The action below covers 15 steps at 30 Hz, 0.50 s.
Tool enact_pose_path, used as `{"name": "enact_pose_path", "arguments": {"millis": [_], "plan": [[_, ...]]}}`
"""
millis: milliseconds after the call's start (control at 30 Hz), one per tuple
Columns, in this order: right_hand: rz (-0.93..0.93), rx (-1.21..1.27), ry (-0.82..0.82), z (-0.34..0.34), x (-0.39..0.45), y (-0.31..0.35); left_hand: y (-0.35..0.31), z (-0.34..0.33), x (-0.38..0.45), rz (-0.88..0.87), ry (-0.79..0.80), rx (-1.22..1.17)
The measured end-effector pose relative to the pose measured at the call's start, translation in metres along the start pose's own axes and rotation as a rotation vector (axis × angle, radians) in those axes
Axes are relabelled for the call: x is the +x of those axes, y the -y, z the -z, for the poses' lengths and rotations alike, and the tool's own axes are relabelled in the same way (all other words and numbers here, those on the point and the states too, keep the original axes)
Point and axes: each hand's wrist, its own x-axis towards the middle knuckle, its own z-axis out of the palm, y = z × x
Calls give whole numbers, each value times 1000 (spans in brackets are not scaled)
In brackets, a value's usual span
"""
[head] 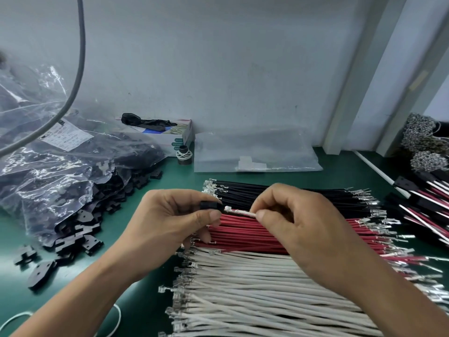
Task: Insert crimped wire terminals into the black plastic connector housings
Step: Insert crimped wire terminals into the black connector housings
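Left hand (170, 215) curled around a small black connector housing (211, 206), pinched between thumb and fingers, held above the green surface (145, 181). Right hand (298, 222) pinching a single white wire (240, 212) between thumb and forefinger, its metal crimped terminal (228, 208) pointing left, tip right at the housing's opening, touching or just about touching; cannot tell whether seated inside. Directly beneath both hands, three bundles laid side by side: black wires (291, 195) farthest beyond the hands, red wires (243, 234) under the fingers, white wires (255, 288) nearest, below the wrists, all with shiny terminals at their ends. Left of the left hand, a clear plastic bag (48, 142) full of black housings, with loose black housings (80, 234) spilled out beside it on the surface. Beyond the hands, against the wall, a small cardboard box (167, 135) and a flat clear bag (255, 154). Far right of the right hand, finished assemblies (422, 205) of wires in black housings.
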Motion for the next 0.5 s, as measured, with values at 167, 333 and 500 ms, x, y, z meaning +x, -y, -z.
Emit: {"name": "enact_pose_path", "arguments": {"millis": [167, 333, 500], "plan": [[120, -211, -169, -12, -3, -1, 0, 1, 0, -2, 8, -38], [238, -351, -260, -18, -3, 1, 0, 0, -1, 14, 19, -52], [234, -284, -283, -27, -2, -3, -2, 1, -2, 14, 50, -38]]}}
